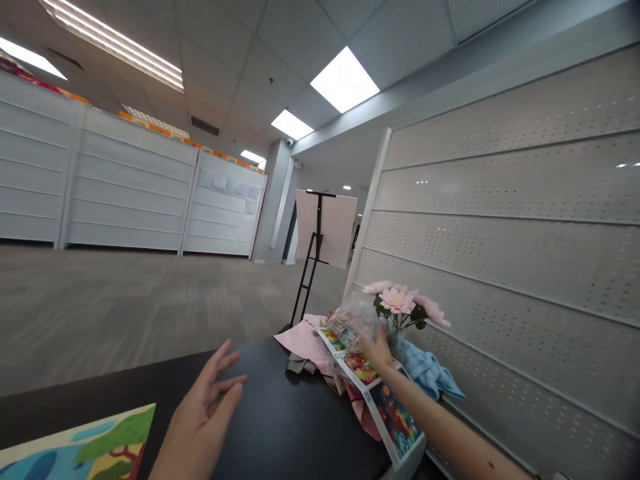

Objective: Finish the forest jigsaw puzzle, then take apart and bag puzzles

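My left hand (pixel 207 400) hovers over the black table (pixel 280 420), its fingers spread and nothing in them. To its left lies a colourful illustrated board (pixel 95 443) with a green tree shape and blue areas. My right hand (pixel 379 352) reaches far forward and grips a clear plastic bag (pixel 350 327) with small printed pieces inside; its fingertips are partly hidden by the bag. Below that bag is a white-edged box (pixel 397 413) with bright printed pictures. Pink flowers (pixel 399 300) with green leaves stand just beyond my right hand.
Pink cloth or paper (pixel 305 340) and grey fabric (pixel 300 364) lie left of the box. Blue checked cloth (pixel 427 370) bunches at the right edge. A black easel (pixel 313 260) with a white board stands behind the table. White perforated panels (pixel 500 233) rise on the right.
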`<state>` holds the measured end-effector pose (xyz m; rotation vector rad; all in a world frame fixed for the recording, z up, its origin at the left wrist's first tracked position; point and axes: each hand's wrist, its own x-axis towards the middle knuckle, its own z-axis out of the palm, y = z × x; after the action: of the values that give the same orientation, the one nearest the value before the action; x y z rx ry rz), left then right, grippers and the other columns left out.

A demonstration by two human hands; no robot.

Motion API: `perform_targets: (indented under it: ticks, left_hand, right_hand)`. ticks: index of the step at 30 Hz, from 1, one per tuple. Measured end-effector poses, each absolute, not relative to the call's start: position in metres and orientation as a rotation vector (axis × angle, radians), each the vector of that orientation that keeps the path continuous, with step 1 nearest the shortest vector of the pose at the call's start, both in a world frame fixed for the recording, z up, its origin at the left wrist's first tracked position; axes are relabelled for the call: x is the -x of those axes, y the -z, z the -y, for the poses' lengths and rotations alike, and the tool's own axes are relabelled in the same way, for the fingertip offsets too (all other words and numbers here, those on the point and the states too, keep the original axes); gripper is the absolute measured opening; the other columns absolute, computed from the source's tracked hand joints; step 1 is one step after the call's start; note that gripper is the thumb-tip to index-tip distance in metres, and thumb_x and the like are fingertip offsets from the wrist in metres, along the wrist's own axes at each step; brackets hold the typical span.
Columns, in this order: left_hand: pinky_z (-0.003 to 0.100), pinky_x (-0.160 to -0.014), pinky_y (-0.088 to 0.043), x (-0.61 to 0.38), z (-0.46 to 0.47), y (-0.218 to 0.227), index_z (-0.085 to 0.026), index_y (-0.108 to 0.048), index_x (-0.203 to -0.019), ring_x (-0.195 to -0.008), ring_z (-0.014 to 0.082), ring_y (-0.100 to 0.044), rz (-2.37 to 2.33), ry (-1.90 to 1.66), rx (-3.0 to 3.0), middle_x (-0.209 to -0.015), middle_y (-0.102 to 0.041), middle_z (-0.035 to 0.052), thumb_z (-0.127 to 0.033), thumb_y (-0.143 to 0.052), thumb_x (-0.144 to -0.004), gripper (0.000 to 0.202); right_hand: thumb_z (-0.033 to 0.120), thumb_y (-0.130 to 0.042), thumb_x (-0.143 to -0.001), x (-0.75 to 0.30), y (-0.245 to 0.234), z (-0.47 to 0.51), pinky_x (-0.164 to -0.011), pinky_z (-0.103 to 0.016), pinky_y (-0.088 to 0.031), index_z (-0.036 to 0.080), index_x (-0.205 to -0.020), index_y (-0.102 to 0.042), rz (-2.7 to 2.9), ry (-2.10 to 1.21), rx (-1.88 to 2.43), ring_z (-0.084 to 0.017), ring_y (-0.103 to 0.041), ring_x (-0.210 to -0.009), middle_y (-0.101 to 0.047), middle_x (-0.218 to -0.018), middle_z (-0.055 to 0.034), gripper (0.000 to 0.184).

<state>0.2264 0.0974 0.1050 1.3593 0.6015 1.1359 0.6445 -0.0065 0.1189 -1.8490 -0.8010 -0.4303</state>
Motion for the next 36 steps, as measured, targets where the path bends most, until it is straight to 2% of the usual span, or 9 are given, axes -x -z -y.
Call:
perform_targets:
  ticks: [2, 5, 8, 11, 14, 19, 24, 32, 36]
  left_hand:
    - [0.038, -0.087, -0.056, -0.226, -0.103, -0.095, -0.022, -0.040, -0.148, -0.105, 0.0286, -0.071, -0.648, -1.082, -1.405, -0.140, -0.058, 0.0164, -0.062, -0.067, -0.073, 0.088]
    - [0.040, -0.087, -0.055, -0.234, -0.103, -0.087, -0.019, -0.042, -0.145, -0.102, 0.0294, -0.071, -0.727, -1.045, -1.491, -0.136, -0.060, 0.0176, -0.062, -0.060, -0.074, 0.086]
    - [0.039, -0.085, -0.055, -0.252, -0.090, -0.082, -0.012, -0.045, -0.143, -0.099, 0.0279, -0.071, -0.754, -0.940, -1.646, -0.133, -0.061, 0.0201, -0.056, -0.051, -0.078, 0.078]
    - [0.040, -0.090, -0.053, -0.277, -0.066, -0.071, -0.012, -0.053, -0.138, -0.104, 0.0272, -0.069, -0.742, -0.772, -1.936, -0.134, -0.062, 0.0187, -0.040, -0.045, -0.082, 0.064]
    - [0.041, -0.100, -0.049, -0.303, -0.041, -0.057, -0.019, -0.061, -0.134, -0.114, 0.0288, -0.066, -0.758, -0.469, -2.198, -0.137, -0.062, 0.0138, -0.027, -0.054, -0.077, 0.058]
    - [0.034, -0.092, -0.051, -0.337, -0.022, -0.049, -0.024, -0.061, -0.133, -0.113, 0.0264, -0.067, -0.758, -0.342, -2.192, -0.126, -0.069, 0.0082, -0.020, -0.056, -0.081, 0.053]
    - [0.034, -0.093, -0.051, -0.349, -0.018, -0.056, -0.024, -0.064, -0.130, -0.110, 0.0256, -0.068, -0.727, -0.360, -2.156, -0.123, -0.070, 0.0073, -0.018, -0.056, -0.082, 0.049]
    - [0.036, -0.096, -0.050, -0.338, -0.018, -0.064, -0.022, -0.065, -0.130, -0.110, 0.0270, -0.067, -0.650, -0.390, -2.152, -0.122, -0.070, 0.0096, -0.022, -0.053, -0.082, 0.050]
    - [0.038, -0.096, -0.050, -0.324, -0.019, -0.067, -0.022, -0.064, -0.131, -0.109, 0.0284, -0.067, -0.645, -0.456, -2.146, -0.125, -0.069, 0.0106, -0.024, -0.051, -0.083, 0.050]
  right_hand:
    - [0.037, -0.066, -0.086, -0.623, -0.081, 0.025, -0.113, -0.063, -0.035, 0.018, -0.142, -0.048, 0.827, 0.444, 1.873, -0.039, -0.042, -0.139, -0.053, -0.145, -0.0155, 0.062]
    - [0.027, -0.065, -0.080, -0.591, -0.042, 0.047, -0.119, -0.056, -0.027, 0.024, -0.138, -0.054, 1.164, 0.552, 1.969, -0.038, -0.031, -0.147, -0.043, -0.156, -0.0106, 0.059]
    - [0.016, -0.063, -0.078, -0.576, -0.036, 0.052, -0.114, -0.051, -0.034, 0.029, -0.125, -0.066, 1.517, 0.743, 2.129, -0.035, -0.040, -0.142, -0.050, -0.152, -0.0075, 0.049]
    - [0.014, -0.058, -0.085, -0.583, -0.053, 0.042, -0.102, -0.043, -0.044, 0.024, -0.099, -0.074, 1.533, 0.776, 2.164, -0.031, -0.059, -0.119, -0.071, -0.122, -0.0095, 0.024]
    - [0.023, -0.050, -0.096, -0.597, -0.075, 0.031, -0.096, -0.039, -0.046, 0.023, -0.086, -0.073, 1.535, 0.748, 2.110, -0.026, -0.063, -0.099, -0.075, -0.097, -0.0075, 0.026]
    - [0.043, -0.039, -0.102, -0.611, -0.100, 0.031, -0.097, -0.042, -0.042, 0.021, -0.094, -0.074, 1.387, 0.752, 2.024, -0.029, -0.062, -0.100, -0.075, -0.103, -0.0107, 0.043]
    - [0.058, -0.038, -0.099, -0.627, -0.125, 0.028, -0.063, -0.031, -0.044, 0.022, -0.064, -0.067, 1.323, 0.585, 2.010, -0.022, -0.062, -0.061, -0.070, -0.063, -0.0049, 0.058]
    - [0.072, -0.046, -0.087, -0.635, -0.180, 0.016, -0.068, -0.032, -0.045, 0.021, -0.071, -0.066, 1.184, 0.490, 1.821, -0.024, -0.064, -0.068, -0.071, -0.069, -0.0072, 0.056]
    - [0.075, -0.049, -0.085, -0.631, -0.200, 0.015, -0.073, -0.033, -0.050, 0.020, -0.085, -0.067, 1.029, 0.448, 1.646, -0.024, -0.067, -0.075, -0.072, -0.074, -0.0077, 0.059]
